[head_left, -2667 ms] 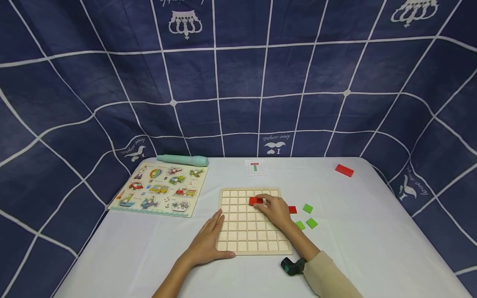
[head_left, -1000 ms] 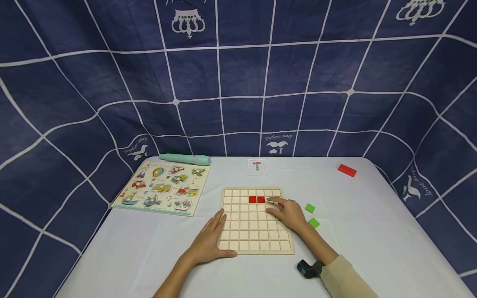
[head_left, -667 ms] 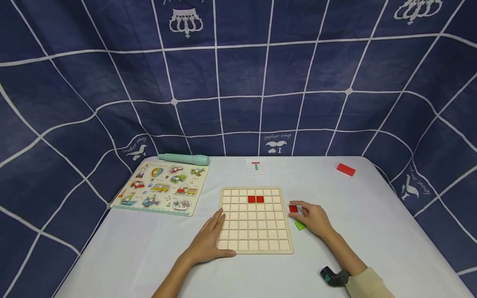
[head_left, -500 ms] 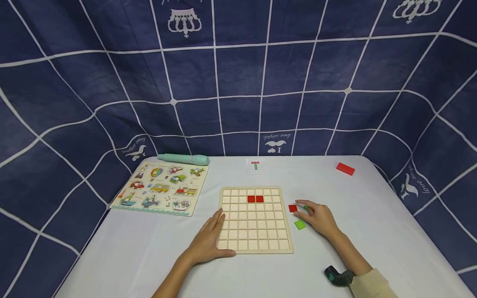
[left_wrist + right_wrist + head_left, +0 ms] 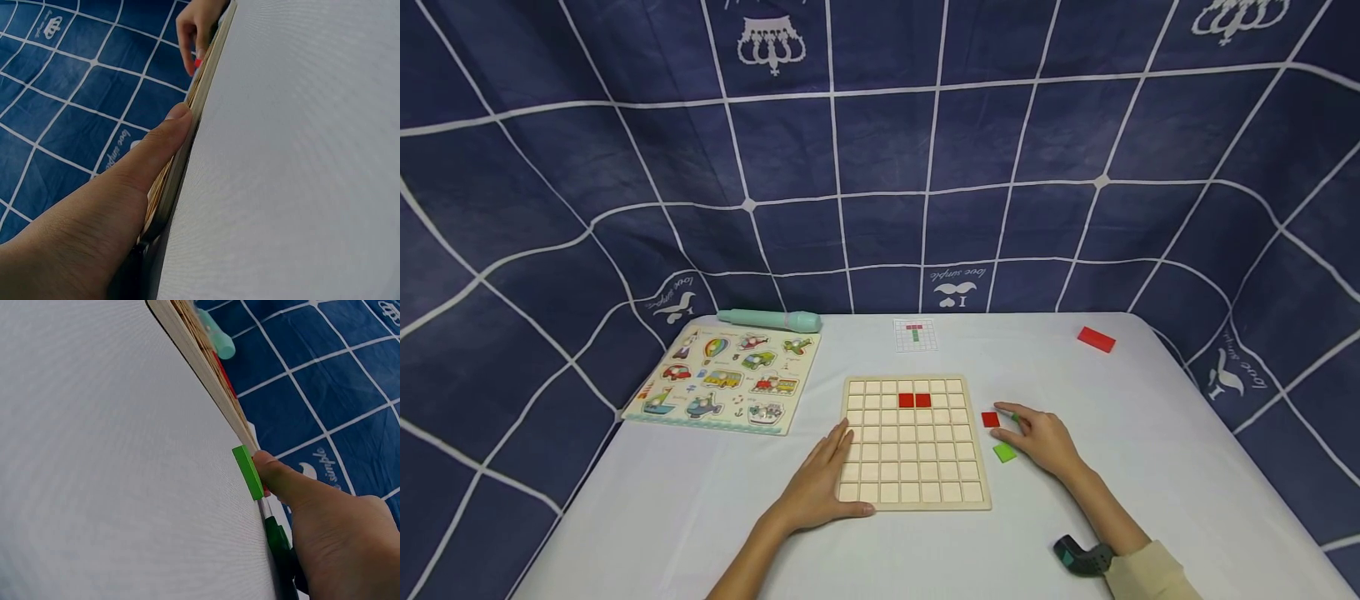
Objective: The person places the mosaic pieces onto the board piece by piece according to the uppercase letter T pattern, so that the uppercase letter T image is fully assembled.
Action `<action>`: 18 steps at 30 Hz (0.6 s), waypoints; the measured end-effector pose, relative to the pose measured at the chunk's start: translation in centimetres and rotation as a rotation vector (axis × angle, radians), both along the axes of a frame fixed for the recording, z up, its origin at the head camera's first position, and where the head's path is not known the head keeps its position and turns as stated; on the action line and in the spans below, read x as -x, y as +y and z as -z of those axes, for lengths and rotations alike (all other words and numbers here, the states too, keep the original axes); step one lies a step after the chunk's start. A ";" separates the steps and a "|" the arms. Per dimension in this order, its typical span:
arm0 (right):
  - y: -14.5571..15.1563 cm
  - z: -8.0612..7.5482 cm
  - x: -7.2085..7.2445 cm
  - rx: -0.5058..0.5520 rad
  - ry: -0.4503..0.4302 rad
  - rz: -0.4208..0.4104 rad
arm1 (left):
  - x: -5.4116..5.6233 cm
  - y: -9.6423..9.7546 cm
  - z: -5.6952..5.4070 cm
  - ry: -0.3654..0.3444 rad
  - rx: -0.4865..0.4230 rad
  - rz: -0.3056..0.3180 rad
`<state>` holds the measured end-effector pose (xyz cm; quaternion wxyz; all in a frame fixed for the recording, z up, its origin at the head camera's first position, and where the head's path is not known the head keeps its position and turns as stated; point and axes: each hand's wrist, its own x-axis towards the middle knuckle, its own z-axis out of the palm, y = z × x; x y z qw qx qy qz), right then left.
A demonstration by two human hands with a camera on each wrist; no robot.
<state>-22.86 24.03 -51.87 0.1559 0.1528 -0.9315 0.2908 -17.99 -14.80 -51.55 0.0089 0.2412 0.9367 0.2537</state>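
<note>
My left hand [image 5: 816, 482] rests along the left edge of a pale wooden grid board [image 5: 887, 506], fingers straight and thumb at its front edge. Two red square tiles [image 5: 914, 400] sit side by side in the board's second row from the back. Right of the board, my right hand [image 5: 1047, 439] hovers low beside a loose red tile [image 5: 990, 420], thumb and index finger apart at its right side. A green tile [image 5: 1004, 452] lies just in front of that thumb, and shows near the thumb [image 5: 275, 472] in the right wrist view. Another green tile [image 5: 1016, 417] is mostly hidden behind the fingers.
A small printed grid card [image 5: 915, 335] with a red and green T lies behind the board. At the back right is a red block [image 5: 1096, 339]. A vehicle picture puzzle [image 5: 722, 381] and a mint-green microphone-shaped object [image 5: 769, 320] lie at the back left.
My right hand has left the red tile it held on the board and moved right to the loose tiles. In the last half second it barely moves. The left hand has stayed put.
</note>
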 end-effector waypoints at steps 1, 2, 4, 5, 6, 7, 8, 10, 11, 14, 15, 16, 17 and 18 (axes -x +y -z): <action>0.0 0.0 0.0 -0.006 -0.010 0.001 | 0.0 0.0 0.0 0.001 0.000 0.001; 0.0 0.0 0.0 -0.013 -0.020 0.003 | 0.0 0.0 0.0 0.001 0.001 0.003; 0.0 0.0 -0.1 -0.022 -0.034 0.007 | 0.0 0.0 0.0 -0.002 0.002 0.004; 0.0 0.0 -0.1 -0.024 -0.040 0.008 | 0.0 0.0 -0.1 -0.004 0.002 0.004; 0.0 0.0 -0.1 -0.026 -0.045 0.010 | 0.0 0.0 -0.1 -0.005 0.002 0.003; 0.0 0.0 -0.1 -0.027 -0.048 0.011 | 0.0 0.0 -0.1 -0.007 0.002 0.002; 0.0 0.1 -0.1 -0.031 -0.050 0.013 | 0.0 0.0 -0.1 -0.010 0.001 0.001; 0.0 0.1 -0.1 -0.035 -0.052 0.017 | 0.0 0.0 -0.1 -0.013 0.001 -0.002; -0.1 0.1 -0.1 -0.036 -0.054 0.018 | 0.0 0.0 -0.1 -0.013 0.002 -0.002; -0.1 0.0 -0.1 -0.040 -0.060 0.022 | 0.0 0.0 -0.1 -0.009 0.001 -0.001; -0.1 0.0 -0.2 -0.040 -0.062 0.024 | 0.0 0.0 -0.1 -0.007 0.002 -0.001; -0.1 0.0 -0.2 -0.039 -0.064 0.024 | 0.0 0.0 -0.1 -0.006 0.001 -0.001; -0.1 0.0 -0.2 -0.039 -0.066 0.025 | 0.0 0.0 -0.1 -0.005 0.001 -0.001; -0.1 0.0 -0.2 -0.038 -0.067 0.026 | 0.0 0.0 -0.1 -0.004 -0.001 -0.002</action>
